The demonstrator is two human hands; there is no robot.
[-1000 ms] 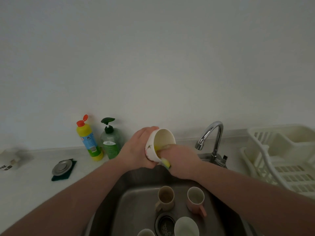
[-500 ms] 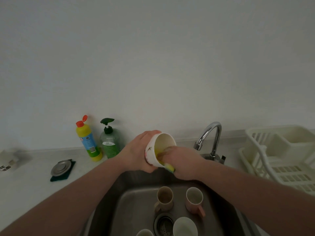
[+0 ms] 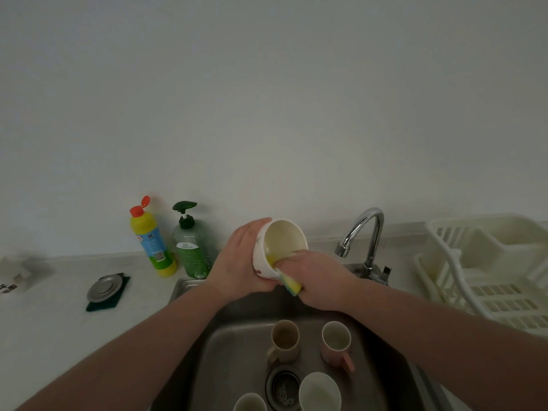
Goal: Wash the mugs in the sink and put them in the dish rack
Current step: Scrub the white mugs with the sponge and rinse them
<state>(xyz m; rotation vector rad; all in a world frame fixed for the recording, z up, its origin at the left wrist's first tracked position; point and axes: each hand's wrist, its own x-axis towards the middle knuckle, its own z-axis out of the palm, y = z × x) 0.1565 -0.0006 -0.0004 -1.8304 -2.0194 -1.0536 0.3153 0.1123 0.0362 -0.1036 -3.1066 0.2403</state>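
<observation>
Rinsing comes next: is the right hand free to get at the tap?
Probably not yet: the right hand grips a sponge inside the mug. The tap itself stands unobstructed beside it.

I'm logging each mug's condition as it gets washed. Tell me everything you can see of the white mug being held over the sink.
The white ceramic-looking mug with small reddish-brown markings is tilted on its side above the steel sink, its mouth facing the camera and showing a pale cream inside. The left hand grips its outer wall from the left. The right hand pushes a yellow sponge over the lower rim into the mug. No handle is visible; it may be hidden by the hands.
</observation>
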